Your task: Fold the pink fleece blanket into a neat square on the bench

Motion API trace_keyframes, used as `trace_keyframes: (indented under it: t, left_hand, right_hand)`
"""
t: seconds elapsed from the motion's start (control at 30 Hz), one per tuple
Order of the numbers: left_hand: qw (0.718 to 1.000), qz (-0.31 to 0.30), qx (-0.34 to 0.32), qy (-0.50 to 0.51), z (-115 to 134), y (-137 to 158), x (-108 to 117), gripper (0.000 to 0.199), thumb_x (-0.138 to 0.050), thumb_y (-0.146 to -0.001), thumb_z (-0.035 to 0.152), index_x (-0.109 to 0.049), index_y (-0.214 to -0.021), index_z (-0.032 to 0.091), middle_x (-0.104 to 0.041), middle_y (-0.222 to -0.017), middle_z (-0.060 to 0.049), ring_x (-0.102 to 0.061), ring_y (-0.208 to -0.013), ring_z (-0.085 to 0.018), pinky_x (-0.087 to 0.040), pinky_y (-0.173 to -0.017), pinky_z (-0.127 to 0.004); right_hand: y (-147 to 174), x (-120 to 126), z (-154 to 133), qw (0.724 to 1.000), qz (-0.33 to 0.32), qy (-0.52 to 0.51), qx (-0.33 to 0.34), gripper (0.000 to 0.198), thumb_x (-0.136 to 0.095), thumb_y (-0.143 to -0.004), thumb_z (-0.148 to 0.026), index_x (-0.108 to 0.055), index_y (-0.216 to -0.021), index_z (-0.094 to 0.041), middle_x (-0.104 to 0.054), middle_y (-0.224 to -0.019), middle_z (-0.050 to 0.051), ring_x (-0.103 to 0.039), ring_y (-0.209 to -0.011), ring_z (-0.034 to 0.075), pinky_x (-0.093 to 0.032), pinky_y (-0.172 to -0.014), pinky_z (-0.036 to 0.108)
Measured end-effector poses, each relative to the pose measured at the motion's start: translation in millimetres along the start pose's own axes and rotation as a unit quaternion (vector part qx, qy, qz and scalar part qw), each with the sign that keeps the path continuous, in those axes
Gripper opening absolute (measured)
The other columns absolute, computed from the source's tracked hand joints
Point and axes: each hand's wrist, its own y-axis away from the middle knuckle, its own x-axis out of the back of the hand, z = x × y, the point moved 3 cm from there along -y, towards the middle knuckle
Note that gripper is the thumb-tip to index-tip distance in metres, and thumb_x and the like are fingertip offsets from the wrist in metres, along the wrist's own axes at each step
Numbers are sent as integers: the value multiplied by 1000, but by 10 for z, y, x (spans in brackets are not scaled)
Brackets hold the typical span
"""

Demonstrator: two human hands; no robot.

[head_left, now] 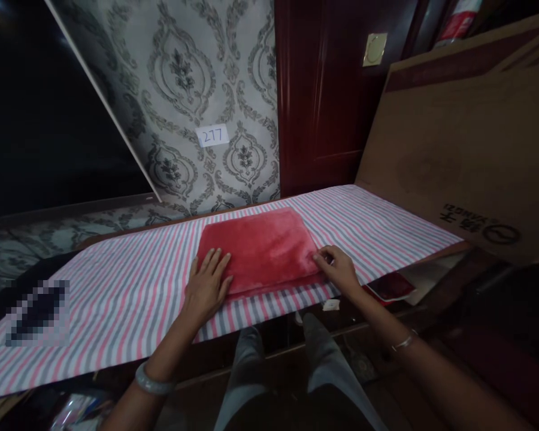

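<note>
A folded red plush cloth (260, 248) lies flat near the middle of the striped sheet (130, 287), its layers showing along the front edge. My left hand (206, 284) rests on the cloth's left front part, palm down with the fingers stretched out. At the cloth's right edge, my right hand (336, 266) pinches the red fabric between thumb and fingers. A pale bangle circles my left wrist and a thin one my right.
A large cardboard box (467, 137) stands at the right end of the table. On the left is a dark television screen (54, 114). A blurred-out dark item (38, 314) lies at the left on the sheet. A paper marked 277 (212, 135) hangs on the wall.
</note>
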Motion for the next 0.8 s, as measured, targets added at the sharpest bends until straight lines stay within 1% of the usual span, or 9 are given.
trace_keyframes:
  t: [0.1, 0.17, 0.27, 0.37, 0.47, 0.57, 0.63, 0.7, 0.8]
  left_hand:
    - [999, -41, 28, -1, 33, 12, -109, 52, -40, -97, 39, -50, -145, 21, -48, -152, -12, -40, -143, -33, -31, -115, -59]
    - [998, -56, 35, 4, 47, 57, -163, 52, -40, -97, 40, -50, -145, 22, -47, -153, -11, -39, -144, -33, -31, -115, -60]
    - [997, -67, 38, 12, 41, 120, -200, 52, -40, -97, 39, -50, -145, 22, -45, -154, -11, -37, -145, -34, -30, -115, -61]
    - [995, -79, 41, 38, -8, 118, -170, 52, -42, -97, 41, -51, -144, 23, -48, -152, -10, -38, -144, -33, -33, -114, -60]
    - [992, -83, 47, 77, -79, -20, -52, 48, -40, -98, 41, -58, -137, 21, -57, -144, -10, -48, -137, -29, -38, -112, -53]
    - [993, -52, 64, 80, -125, -316, 105, 47, -39, -99, 40, -59, -136, 20, -60, -140, -11, -51, -135, -27, -36, -115, -52]
    - [995, -32, 74, 67, -120, -539, 155, 50, -40, -99, 40, -53, -142, 20, -54, -147, -13, -45, -140, -29, -30, -117, -56]
    - [995, -34, 83, 52, -89, -707, 109, 55, -42, -98, 42, -46, -148, 18, -43, -155, -14, -36, -145, -32, -26, -118, -61]
    - [989, -91, 109, 32, -33, -767, -138, 62, -45, -96, 47, -39, -152, 21, -33, -160, -14, -26, -149, -38, -24, -114, -68]
  right_hand:
    - [35, 65, 12, 999, 29, 19, 10, 31, -52, -79, -50, -55, -67, -22, -57, -68, 3, -51, -63, 17, -40, -62, 30]
    - [109, 87, 112, 999, 33, 25, -19, 31, -50, -78, -50, -54, -66, -22, -57, -66, 3, -51, -62, 17, -39, -60, 30]
    - [238, 77, 293, 998, 5, 27, -63, 34, -47, -78, -55, -52, -67, -23, -58, -65, 3, -52, -60, 18, -40, -59, 31]
    - [255, 84, 334, 998, -15, 45, -46, 33, -47, -81, -53, -54, -72, -22, -60, -69, 5, -56, -64, 20, -44, -61, 33]
    - [78, 63, 78, 994, 3, 87, 59, 34, -45, -87, -47, -63, -94, -19, -68, -94, 11, -62, -90, 26, -50, -81, 41]
    - [-223, -147, -411, 978, -18, 141, 154, 53, -43, -93, -45, -54, -135, -15, -59, -134, 16, -51, -124, 30, -40, -105, 48]
    - [-416, -388, -718, 965, -74, 194, 162, 63, -42, -95, -46, -40, -150, -16, -44, -152, 16, -37, -140, 32, -30, -113, 50]
    - [-542, -629, -897, 947, -131, 251, 149, 66, -40, -97, -48, -32, -156, -20, -28, -162, 12, -22, -149, 32, -18, -119, 53]
    - [-571, -875, -808, 929, -188, 305, 91, 66, -38, -98, -52, -31, -157, -23, -22, -164, 11, -15, -151, 33, -9, -119, 58]
